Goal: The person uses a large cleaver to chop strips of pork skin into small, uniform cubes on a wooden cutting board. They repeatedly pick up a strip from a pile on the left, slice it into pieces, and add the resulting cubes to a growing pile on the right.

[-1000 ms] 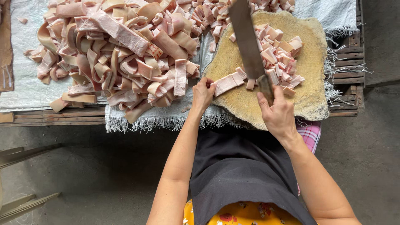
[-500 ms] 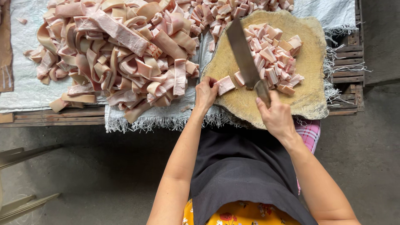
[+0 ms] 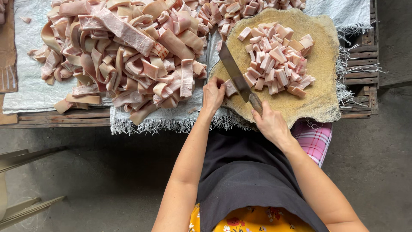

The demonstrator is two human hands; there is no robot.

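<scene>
While our right hand (image 3: pixel 269 124) has its grip wrapped tight round the handle of a long cleaver (image 3: pixel 235 73), the blade runs up and to the left across the near left part of the round, worn chopping block (image 3: pixel 319 64), its edge resting down among the meat. Our left hand (image 3: pixel 213 92) sits just left of the blade, fingers curled and pinching the last short stub of a pink strip (image 3: pixel 230 88) against the block's edge, so this grip is closed on the strip with the fingertips close beside the steel. To the right of the blade lies a heap of cut pieces (image 3: pixel 277 60), small pink and white chunks piled on the middle of the block. Left of the block, on a white woven cloth (image 3: pixel 25 86) with a frayed fringe, we see a large tangled mound of uncut strips (image 3: pixel 124 51), long, pale and curling over one another. More cut chunks (image 3: pixel 240 8) lie beyond the block at the far edge of the view. All of it rests on a slatted wooden bench (image 3: pixel 362 56), with a grey concrete floor (image 3: pixel 86 180) below and our dark apron (image 3: pixel 244 176) in the foreground.
</scene>
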